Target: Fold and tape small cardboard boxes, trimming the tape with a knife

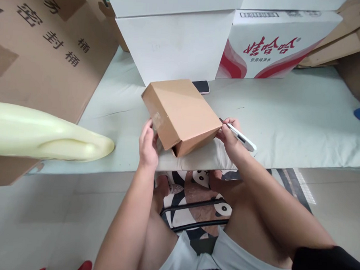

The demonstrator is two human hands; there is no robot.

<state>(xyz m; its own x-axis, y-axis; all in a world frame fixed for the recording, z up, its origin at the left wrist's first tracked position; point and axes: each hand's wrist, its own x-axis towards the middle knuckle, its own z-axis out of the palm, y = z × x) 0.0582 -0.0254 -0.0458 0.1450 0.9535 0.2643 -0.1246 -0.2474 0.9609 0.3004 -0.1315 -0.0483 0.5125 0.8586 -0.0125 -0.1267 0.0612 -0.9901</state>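
"While the left hand (149,147) steadies the cardboard box (187,111), what does the right hand (231,140) do?"

"Wraps narrowly round what looks like a white-handled cutter (243,140), fingers also meeting the box's right corner. Left grip: fingers curled, holding the box's left side. Box sits tilted between both hands, over the near part of the cloth (275,127)."

"Why so?"

"Judgement: opposed hands stop it turning; the tilt brings its gaping near corner towards the person. Whether its underside touches cloth, cannot tell."

"Materials?"

"Box: matt brown card, rectangular, crisp-edged; clear tape (157,119), shiny, crinkled. Cutter: slim, smooth. Cloth: pale green, softly wrinkled. Phone (202,87) behind: flat, dark, glassy."
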